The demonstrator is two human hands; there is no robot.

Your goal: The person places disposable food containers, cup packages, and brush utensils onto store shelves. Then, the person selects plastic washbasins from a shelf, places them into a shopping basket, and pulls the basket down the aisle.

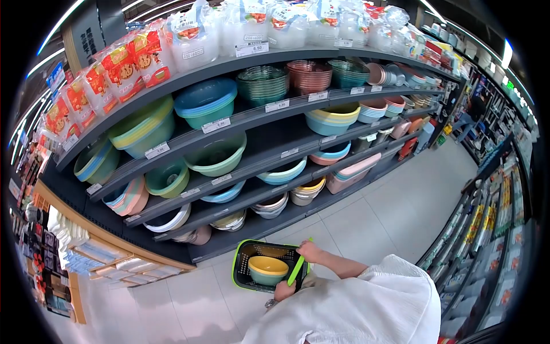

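Observation:
A black shopping basket (240, 280) with a bright green rim hangs in front of my body over the tiled floor. Its green handle (297, 269) is raised, and both of my hands are closed on it. My right hand (310, 251) grips the far end, with the bare forearm reaching in from the right. Nearer my white shirt, my left hand (284, 290) holds the other end. Inside the basket sits a yellow basin (268, 265) on top of a green basin (267, 278). Parts of my left fingers are hidden by the handle.
Ahead stands a dark shelf (246, 247) with several tiers of stacked plastic basins (215, 157). Bagged clear cups (246, 28) line its top. Another rack (487, 241) is on the right. A wooden-edged display (114, 241) stands left. Someone (472, 112) is far down the aisle.

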